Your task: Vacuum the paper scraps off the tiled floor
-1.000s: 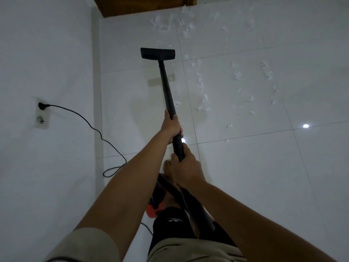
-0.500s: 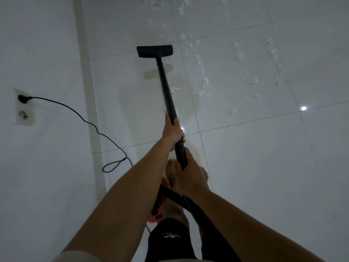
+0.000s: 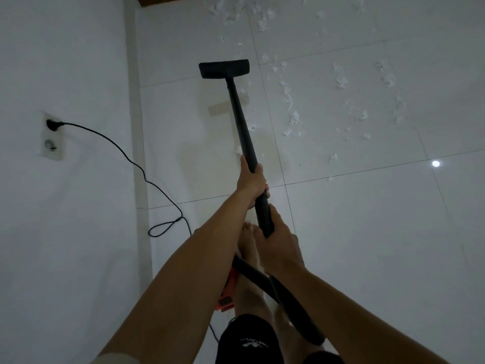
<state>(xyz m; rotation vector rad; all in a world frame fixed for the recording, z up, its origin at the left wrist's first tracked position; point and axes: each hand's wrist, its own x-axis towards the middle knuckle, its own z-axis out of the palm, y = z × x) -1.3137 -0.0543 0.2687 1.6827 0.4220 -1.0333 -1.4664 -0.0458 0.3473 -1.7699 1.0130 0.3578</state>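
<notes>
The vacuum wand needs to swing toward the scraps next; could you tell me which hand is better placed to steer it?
Probably the left hand: its grip sits farther down the wand, nearer the nozzle. The right hand holds the rear end.

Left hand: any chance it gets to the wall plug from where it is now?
Probably not as things stand. The left hand is wrapped around the vacuum wand mid-floor, while the plug sits in the wall socket far off to the left. Nothing blocks the way; it would need to let go and step over.

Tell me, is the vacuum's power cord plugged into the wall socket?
Plugged in: the black plug sits in the upper outlet of the wall socket; its cord trails down.
</notes>
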